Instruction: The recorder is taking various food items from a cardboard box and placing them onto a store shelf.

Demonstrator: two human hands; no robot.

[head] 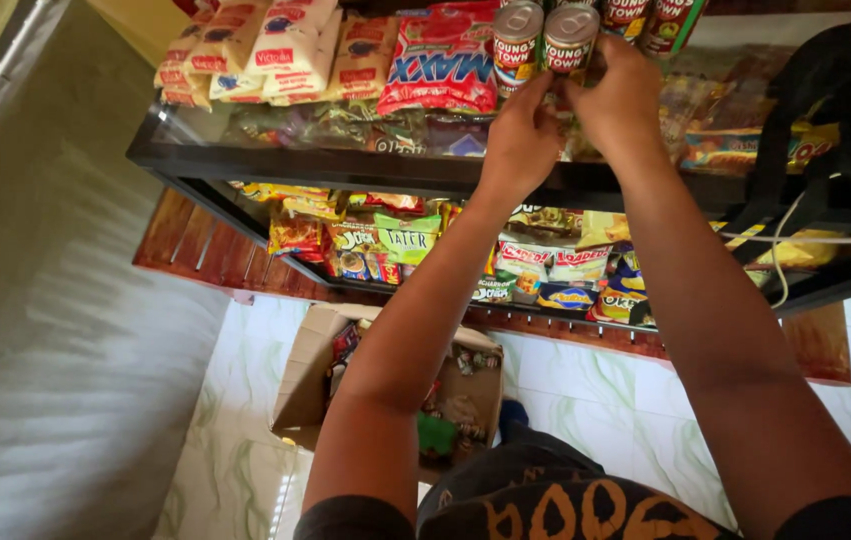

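Left hand (523, 135) gripping left tin can (517, 42), right hand (621, 100) gripping right tin can (570, 38); cans standing upright on glass shelf (245, 140), lids facing camera, fingers wrapping beneath.

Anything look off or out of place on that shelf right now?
Mostly tidy. One oddity: a white cable trails across the black shelf frame at right, over snack packets. Both hands, left hand and right hand, hold upright cans.

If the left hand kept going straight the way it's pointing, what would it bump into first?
The left hand points up the shelf and already grips a round can with a metal lid. Going on, it would likely push that can toward the red snack bag and cans beyond, though depth is hard to judge.
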